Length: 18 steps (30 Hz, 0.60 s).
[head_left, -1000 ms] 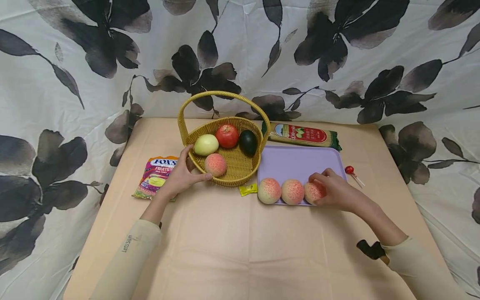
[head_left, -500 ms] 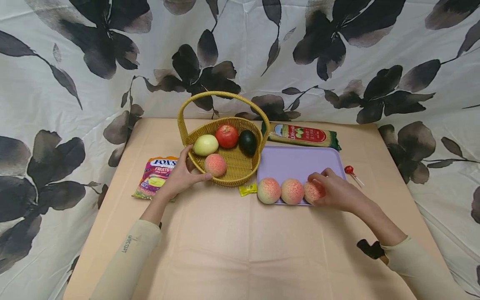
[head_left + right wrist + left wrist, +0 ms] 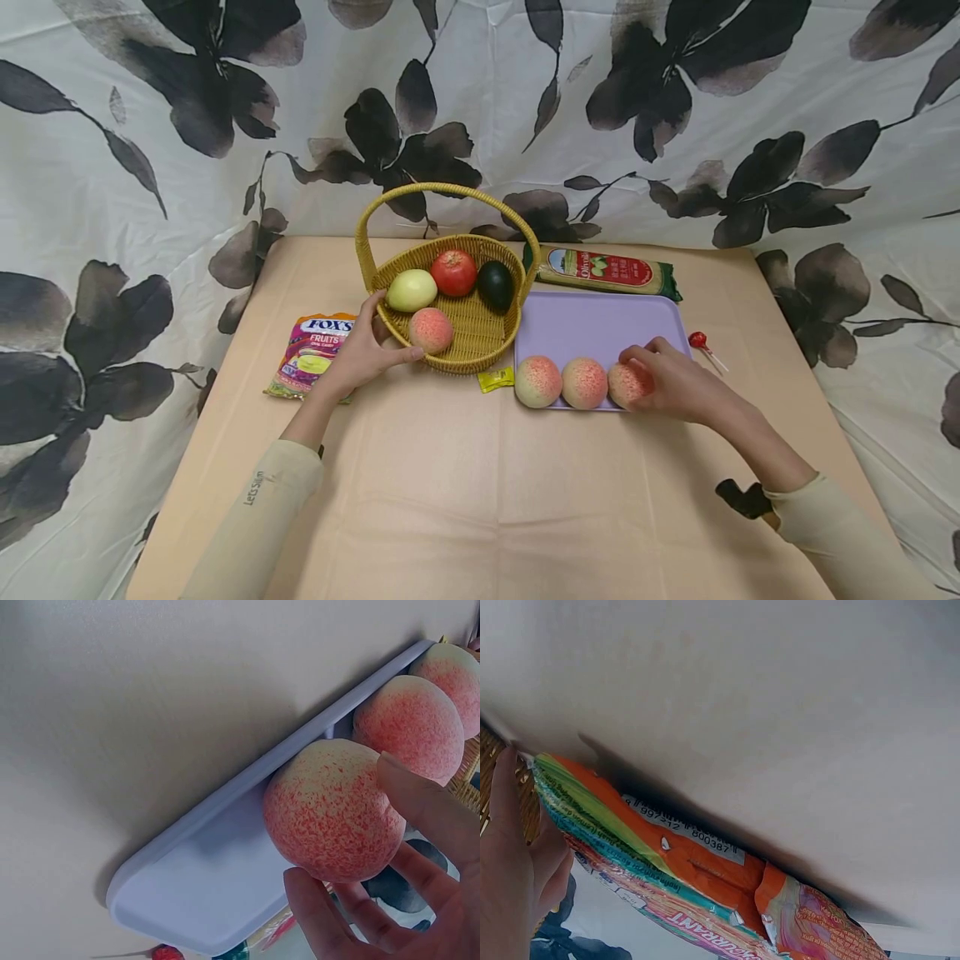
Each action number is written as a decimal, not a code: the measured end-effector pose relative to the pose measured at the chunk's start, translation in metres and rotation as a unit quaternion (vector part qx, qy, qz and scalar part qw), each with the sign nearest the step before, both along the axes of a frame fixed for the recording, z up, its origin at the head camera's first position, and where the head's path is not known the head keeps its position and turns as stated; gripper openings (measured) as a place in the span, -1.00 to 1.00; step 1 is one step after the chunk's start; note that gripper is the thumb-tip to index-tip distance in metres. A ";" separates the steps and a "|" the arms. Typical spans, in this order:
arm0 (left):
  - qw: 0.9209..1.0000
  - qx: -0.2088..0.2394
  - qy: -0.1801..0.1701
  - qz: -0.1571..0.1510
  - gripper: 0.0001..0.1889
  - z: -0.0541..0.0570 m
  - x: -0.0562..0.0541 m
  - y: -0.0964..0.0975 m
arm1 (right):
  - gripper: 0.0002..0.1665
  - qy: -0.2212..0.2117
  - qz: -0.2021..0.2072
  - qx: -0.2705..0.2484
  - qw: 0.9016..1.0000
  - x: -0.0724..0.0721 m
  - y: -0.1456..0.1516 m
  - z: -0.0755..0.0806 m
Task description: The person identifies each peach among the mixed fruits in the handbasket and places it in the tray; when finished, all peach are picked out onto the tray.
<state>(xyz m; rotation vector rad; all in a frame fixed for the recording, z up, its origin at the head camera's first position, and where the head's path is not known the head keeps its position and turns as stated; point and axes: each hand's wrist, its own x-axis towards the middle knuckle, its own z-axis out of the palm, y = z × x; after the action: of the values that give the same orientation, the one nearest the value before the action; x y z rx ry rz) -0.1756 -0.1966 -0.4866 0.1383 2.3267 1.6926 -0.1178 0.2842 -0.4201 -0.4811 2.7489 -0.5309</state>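
Three peaches stand in a row along the near edge of a purple tray point(image 3: 600, 321). My right hand point(image 3: 675, 379) holds the rightmost peach point(image 3: 334, 814) between thumb and fingers; the middle peach point(image 3: 585, 384) and left peach point(image 3: 538, 382) sit beside it. At the wicker basket point(image 3: 480, 342), my left hand point(image 3: 367, 354) grips the left front rim, thumb along the front; its other fingers are partly hidden. Inside the basket lie a fourth peach point(image 3: 431, 330), a pale green round fruit point(image 3: 412, 290), a red pomegranate-like fruit point(image 3: 453, 272) and a dark green avocado-like fruit point(image 3: 496, 286).
A candy bag point(image 3: 307, 354) lies left of the basket, close to my left wrist. A yellow wrapped sweet point(image 3: 496, 380) is between basket and tray. Behind the tray lies a pasta packet point(image 3: 607, 271); a red lollipop point(image 3: 699, 340) is to its right. A floral cloth hangs behind the table.
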 end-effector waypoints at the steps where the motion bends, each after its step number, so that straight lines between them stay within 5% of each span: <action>1: 1.000 0.000 0.000 0.000 0.35 0.000 0.000 0.000 | -0.28 0.000 0.000 0.000 1.000 0.000 0.000 0.000; 9: 1.000 0.009 -0.002 -0.002 0.35 0.000 -0.001 0.000 | -0.24 0.008 -0.002 0.015 1.000 0.000 -0.002 0.008; 18: 1.000 0.012 -0.005 -0.003 0.36 0.002 0.000 0.000 | -0.41 0.069 0.012 0.016 0.997 -0.013 -0.038 0.043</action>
<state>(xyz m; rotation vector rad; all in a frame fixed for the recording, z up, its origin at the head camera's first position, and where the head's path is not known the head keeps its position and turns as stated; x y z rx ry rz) -0.1761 -0.1968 -0.4850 0.1426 2.2969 1.7153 -0.1310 0.2467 -0.3769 -0.5634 2.8738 -0.4618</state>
